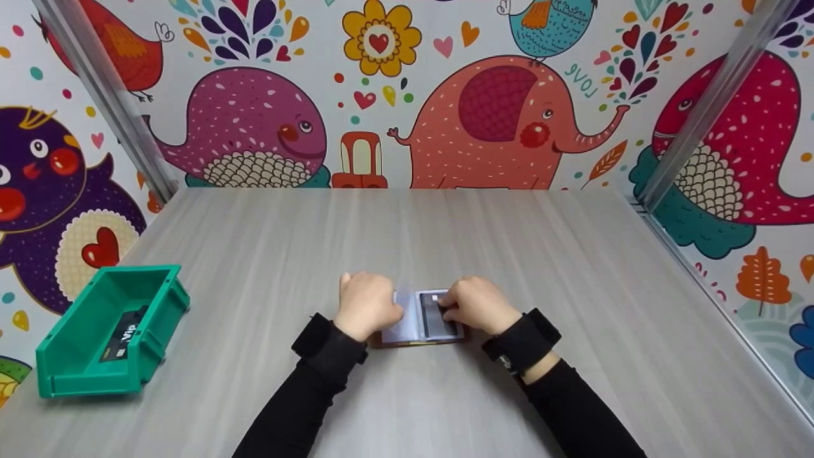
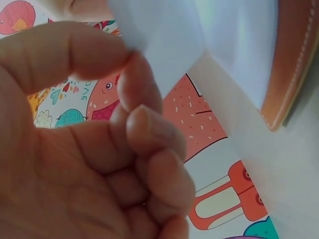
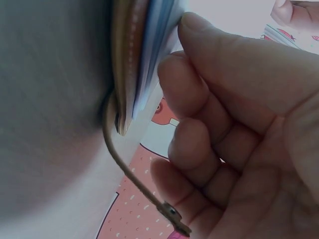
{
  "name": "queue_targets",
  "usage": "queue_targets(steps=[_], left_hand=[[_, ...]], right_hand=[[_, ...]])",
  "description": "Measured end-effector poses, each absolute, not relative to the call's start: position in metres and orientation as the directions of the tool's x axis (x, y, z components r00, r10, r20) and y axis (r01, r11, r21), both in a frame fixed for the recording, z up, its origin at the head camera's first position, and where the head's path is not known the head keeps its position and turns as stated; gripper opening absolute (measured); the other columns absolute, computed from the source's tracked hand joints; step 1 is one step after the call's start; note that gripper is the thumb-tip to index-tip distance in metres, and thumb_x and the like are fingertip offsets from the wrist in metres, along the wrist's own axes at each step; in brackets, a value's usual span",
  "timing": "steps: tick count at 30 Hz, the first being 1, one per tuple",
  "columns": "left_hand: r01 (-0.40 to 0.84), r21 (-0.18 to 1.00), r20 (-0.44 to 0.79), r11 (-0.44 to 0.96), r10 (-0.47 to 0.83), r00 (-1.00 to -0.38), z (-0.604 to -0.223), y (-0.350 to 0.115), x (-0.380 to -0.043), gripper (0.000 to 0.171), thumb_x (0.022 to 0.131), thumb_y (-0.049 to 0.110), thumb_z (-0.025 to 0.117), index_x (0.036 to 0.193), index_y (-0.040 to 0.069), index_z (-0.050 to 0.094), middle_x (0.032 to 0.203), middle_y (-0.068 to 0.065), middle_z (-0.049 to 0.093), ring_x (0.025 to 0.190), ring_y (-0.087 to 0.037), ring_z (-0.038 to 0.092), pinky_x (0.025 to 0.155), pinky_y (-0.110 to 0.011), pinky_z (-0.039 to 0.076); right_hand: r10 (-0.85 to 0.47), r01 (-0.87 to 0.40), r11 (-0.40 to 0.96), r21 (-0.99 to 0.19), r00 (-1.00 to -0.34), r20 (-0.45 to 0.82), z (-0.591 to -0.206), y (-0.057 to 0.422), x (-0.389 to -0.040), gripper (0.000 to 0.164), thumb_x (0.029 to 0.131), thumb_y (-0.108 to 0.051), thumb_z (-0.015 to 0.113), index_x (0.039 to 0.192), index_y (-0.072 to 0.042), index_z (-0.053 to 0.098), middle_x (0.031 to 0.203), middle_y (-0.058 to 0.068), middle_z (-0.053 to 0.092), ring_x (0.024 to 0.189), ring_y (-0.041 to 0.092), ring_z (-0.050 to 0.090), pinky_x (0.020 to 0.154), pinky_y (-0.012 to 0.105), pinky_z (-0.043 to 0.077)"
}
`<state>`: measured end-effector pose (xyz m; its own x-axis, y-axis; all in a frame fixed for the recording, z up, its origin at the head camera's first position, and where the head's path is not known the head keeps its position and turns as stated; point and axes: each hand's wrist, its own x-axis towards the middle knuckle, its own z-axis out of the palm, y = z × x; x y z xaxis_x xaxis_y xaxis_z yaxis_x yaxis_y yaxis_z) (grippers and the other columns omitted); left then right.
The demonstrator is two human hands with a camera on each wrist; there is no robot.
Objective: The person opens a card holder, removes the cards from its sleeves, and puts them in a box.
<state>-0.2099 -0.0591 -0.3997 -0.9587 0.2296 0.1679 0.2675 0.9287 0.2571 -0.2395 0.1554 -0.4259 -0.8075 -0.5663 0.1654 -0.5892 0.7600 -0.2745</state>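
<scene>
A small card holder [image 1: 420,340] with a stitched brown cover [image 2: 285,59] lies spread on the table. My left hand [image 1: 367,306] pinches a translucent sleeve [image 2: 164,40] between thumb and forefinger, and the sleeve is lifted away from the cover. On the right-hand page a dark card [image 1: 432,321] shows. The curled fingers of my right hand [image 1: 480,304] are at that page's outer edge, thumb and forefinger at the sleeves [image 3: 155,45]; the exact contact is partly hidden. A narrow strap [image 3: 132,177] with a snap sticks out from the holder's edge.
At the left of the table stands a green open bin [image 1: 57,362]. Inside it lies a black card [image 1: 124,337] marked "vip". Patterned wall panels [image 1: 381,95] enclose the table behind and at both sides, with metal posts [image 1: 105,95] at the corners.
</scene>
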Motion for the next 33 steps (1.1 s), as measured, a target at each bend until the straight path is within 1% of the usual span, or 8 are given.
queue_targets(steps=[4,11,20,28,33], left_hand=[[0.246,0.25,0.135,0.937,0.217,-0.967,-0.4,-0.061,-0.212,0.034,0.069,0.018,0.072,0.052,0.016,0.042,0.056,0.002,0.046,0.062,-0.023,0.047,0.073,-0.042,0.031],[0.226,0.22,0.082,0.949,0.212,-0.974,-0.404,-0.065,-0.216,0.025,0.066,0.018,0.07,0.055,0.015,0.048,0.062,0.001,0.052,0.066,-0.025,0.053,0.075,-0.044,0.033],[0.212,0.202,0.044,0.956,0.207,-0.977,-0.409,-0.068,-0.219,0.022,0.066,0.019,0.071,0.056,0.014,0.051,0.065,0.0,0.056,0.068,-0.027,0.054,0.074,-0.044,0.032],[0.191,0.178,-0.002,0.965,0.194,-0.981,-0.413,-0.067,-0.221,0.017,0.066,0.019,0.072,0.063,0.012,0.057,0.072,-0.003,0.062,0.071,-0.027,0.057,0.076,-0.043,0.032],[0.192,0.169,-0.01,0.967,0.196,-0.981,-0.415,-0.067,-0.221,0.017,0.067,0.019,0.073,0.064,0.011,0.057,0.072,-0.003,0.062,0.071,-0.027,0.057,0.075,-0.043,0.032]], right_hand=[[-0.561,-0.583,0.763,-0.278,-0.812,0.162,-0.426,0.155,-0.239,0.024,0.072,-0.01,0.086,0.095,-0.01,0.08,0.088,0.005,0.075,0.075,0.021,0.067,0.066,0.038,0.052],[-0.546,-0.562,0.775,-0.289,-0.826,0.143,-0.426,0.154,-0.239,0.025,0.073,-0.01,0.086,0.097,-0.01,0.08,0.09,0.007,0.075,0.078,0.023,0.067,0.069,0.04,0.052],[-0.546,-0.565,0.774,-0.286,-0.824,0.15,-0.425,0.154,-0.238,0.025,0.073,-0.011,0.086,0.097,-0.009,0.079,0.09,0.007,0.075,0.08,0.025,0.068,0.069,0.04,0.052],[-0.545,-0.566,0.775,-0.283,-0.824,0.154,-0.425,0.155,-0.238,0.024,0.073,-0.011,0.086,0.096,-0.009,0.08,0.09,0.007,0.075,0.079,0.024,0.067,0.068,0.039,0.051],[-0.546,-0.564,0.776,-0.283,-0.825,0.145,-0.425,0.154,-0.238,0.024,0.073,-0.012,0.086,0.096,-0.009,0.08,0.09,0.007,0.075,0.078,0.024,0.067,0.069,0.04,0.051]])
